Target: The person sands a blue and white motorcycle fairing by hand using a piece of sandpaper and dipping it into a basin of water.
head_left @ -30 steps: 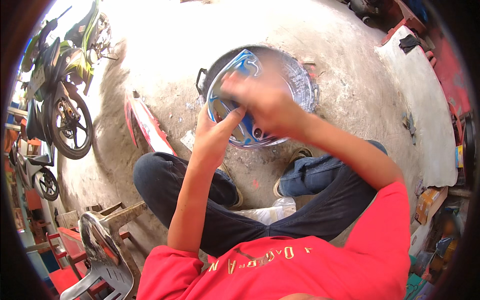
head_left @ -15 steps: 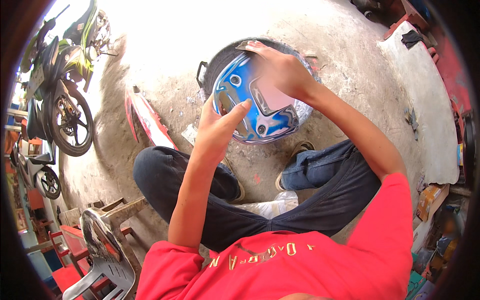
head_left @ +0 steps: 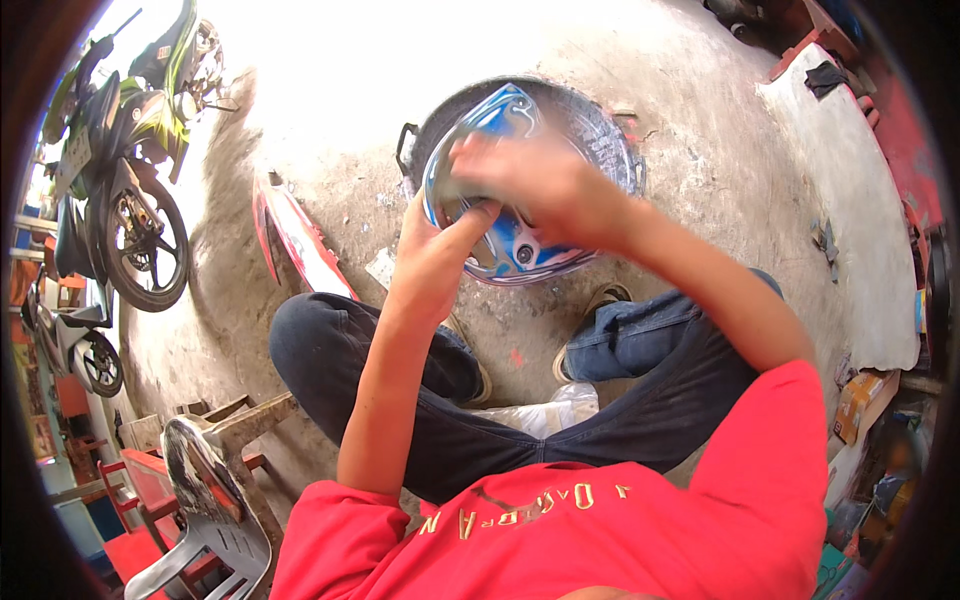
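A glossy blue-and-silver curved panel (head_left: 523, 245) with round fixing holes lies tilted over a dark round basin (head_left: 603, 125) on the floor before me. My left hand (head_left: 425, 250) grips the panel's left edge, thumb on top and the other fingers hidden behind it. Across the panel's middle is my right hand (head_left: 550, 185), smeared by motion and covering much of the surface. Whether it holds anything cannot be made out now.
A red-and-white motorcycle panel (head_left: 300, 240) lies on the concrete left of the basin. Motorcycles (head_left: 140, 220) stand at far left. A grey plastic chair (head_left: 205, 500) is at lower left, and a pale ledge (head_left: 865, 220) runs along the right.
My right hand has swept from the panel's far edge toward me and left, over its middle. The thin greyish piece under its fingertips no longer shows. My left hand keeps its grip.
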Motion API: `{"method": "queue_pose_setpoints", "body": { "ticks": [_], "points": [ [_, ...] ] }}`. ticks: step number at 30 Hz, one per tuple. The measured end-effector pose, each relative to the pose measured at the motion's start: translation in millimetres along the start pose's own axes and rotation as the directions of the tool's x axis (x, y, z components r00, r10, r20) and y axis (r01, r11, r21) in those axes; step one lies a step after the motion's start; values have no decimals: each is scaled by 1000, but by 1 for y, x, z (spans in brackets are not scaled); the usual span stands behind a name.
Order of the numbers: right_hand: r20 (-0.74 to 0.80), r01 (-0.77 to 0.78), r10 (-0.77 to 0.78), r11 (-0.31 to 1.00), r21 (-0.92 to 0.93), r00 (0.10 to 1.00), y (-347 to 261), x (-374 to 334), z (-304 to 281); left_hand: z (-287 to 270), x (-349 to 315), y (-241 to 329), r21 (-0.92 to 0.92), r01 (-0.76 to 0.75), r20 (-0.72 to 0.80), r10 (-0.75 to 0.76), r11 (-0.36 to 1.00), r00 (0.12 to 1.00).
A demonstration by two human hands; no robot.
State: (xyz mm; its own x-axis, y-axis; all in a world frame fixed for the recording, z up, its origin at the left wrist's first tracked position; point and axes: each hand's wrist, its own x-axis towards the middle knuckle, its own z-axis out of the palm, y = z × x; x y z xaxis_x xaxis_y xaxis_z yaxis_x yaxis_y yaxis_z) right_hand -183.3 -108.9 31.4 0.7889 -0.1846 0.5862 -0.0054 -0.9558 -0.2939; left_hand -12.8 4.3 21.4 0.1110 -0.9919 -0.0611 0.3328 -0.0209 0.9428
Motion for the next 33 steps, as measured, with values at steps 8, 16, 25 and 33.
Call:
{"method": "queue_pose_setpoints", "body": {
  "ticks": [8,16,25,33],
  "points": [
    [-52,50,-49,999,21,997,-10,1,5,6,0,4,-50,8,-42,-10,999,999],
    [-50,6,-12,994,-113,999,-3,-3,8,10,-4,12,-11,95,-93,-95,995,991],
    [-97,-5,0,999,-54,995,-8,-2,15,10,-3,6,9,4,-78,-4,1000,997],
    [-109,-110,96,986,-122,989,22,-9,13,18,1,9,91,-64,-76,71,994,995]
  ]
}}
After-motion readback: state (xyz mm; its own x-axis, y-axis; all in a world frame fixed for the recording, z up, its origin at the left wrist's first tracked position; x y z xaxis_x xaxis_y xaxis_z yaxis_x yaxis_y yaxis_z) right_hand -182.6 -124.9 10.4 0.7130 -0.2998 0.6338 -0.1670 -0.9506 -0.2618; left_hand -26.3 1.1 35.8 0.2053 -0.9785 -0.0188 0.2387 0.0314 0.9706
